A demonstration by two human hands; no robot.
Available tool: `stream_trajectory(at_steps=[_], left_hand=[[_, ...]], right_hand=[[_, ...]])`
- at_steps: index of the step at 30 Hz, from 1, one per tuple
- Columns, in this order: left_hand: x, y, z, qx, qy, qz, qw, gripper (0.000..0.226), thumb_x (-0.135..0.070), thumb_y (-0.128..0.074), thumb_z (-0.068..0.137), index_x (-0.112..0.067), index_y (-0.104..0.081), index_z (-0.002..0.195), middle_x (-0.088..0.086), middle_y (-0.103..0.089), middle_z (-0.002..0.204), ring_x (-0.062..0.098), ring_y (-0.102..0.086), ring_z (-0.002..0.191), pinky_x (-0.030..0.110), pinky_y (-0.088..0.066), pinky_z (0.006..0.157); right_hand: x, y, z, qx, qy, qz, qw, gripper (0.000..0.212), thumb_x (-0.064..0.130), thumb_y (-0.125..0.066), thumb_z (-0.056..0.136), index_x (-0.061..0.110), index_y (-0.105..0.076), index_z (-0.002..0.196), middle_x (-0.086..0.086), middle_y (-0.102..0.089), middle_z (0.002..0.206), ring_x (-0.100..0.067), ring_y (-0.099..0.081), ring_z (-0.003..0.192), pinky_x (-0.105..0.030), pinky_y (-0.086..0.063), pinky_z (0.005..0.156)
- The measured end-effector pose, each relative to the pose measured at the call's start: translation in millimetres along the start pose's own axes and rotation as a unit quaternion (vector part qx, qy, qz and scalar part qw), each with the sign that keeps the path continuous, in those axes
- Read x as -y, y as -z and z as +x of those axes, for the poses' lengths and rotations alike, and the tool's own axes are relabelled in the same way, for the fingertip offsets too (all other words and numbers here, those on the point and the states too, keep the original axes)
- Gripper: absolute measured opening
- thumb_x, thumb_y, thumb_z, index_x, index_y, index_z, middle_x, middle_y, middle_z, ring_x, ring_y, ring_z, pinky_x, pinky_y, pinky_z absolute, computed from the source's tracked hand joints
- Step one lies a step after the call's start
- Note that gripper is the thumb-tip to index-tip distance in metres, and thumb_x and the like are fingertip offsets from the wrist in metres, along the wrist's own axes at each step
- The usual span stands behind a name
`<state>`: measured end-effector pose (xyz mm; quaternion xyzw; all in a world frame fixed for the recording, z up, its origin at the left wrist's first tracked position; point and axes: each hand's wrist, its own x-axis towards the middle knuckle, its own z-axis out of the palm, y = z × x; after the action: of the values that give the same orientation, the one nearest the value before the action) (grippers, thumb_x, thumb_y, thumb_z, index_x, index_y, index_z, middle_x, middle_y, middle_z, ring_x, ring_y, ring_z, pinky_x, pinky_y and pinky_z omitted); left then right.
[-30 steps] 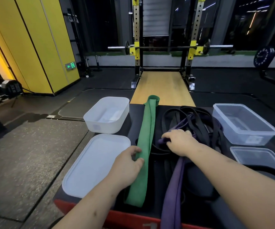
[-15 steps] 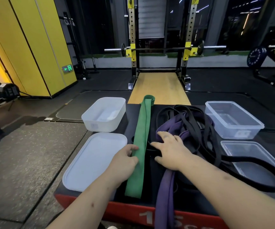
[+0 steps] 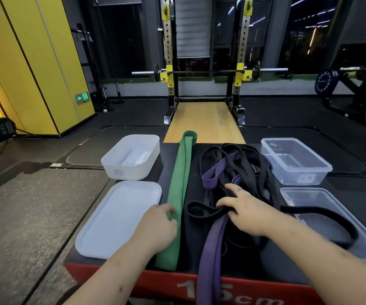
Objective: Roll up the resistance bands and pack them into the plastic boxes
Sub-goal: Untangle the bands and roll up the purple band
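Green band (image 3: 181,194) ran straight away from you, left hand (image 3: 158,227) pinching its near edge, right hand (image 3: 247,213) spread flat on tangled bands (image 3: 239,164).

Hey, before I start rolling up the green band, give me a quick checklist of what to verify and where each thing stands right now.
1. The green band lies straight, apart from the tangle: ok.
2. The left hand holds the green band's edge: ok.
3. The right hand is free to help: not ok, it rests on the black bands and the purple band.
4. The white box is open, with the white lid beside it: ok.
5. The clear lid is unobstructed: not ok, a black loop lies across it.
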<state>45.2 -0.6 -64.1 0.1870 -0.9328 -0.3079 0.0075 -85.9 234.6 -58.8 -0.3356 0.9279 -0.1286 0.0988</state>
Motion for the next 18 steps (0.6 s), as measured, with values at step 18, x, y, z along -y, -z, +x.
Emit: stream_trajectory(at_steps=[18], left_hand=[[-76, -10, 17, -0.019, -0.175, 0.270, 0.947, 0.027, -0.035, -0.052, 0.092, -0.025, -0.059, 0.116, 0.001, -0.061, 0.118, 0.027, -0.056, 0.115, 0.044, -0.037, 0.098]], right_hand=[[40, -27, -20, -0.102, -0.146, 0.234, 0.956, 0.094, 0.028, -0.068, 0.082, 0.036, -0.014, 0.158, 0.003, -0.060, 0.094, -0.017, -0.060, 0.081, -0.031, -0.043, 0.065]])
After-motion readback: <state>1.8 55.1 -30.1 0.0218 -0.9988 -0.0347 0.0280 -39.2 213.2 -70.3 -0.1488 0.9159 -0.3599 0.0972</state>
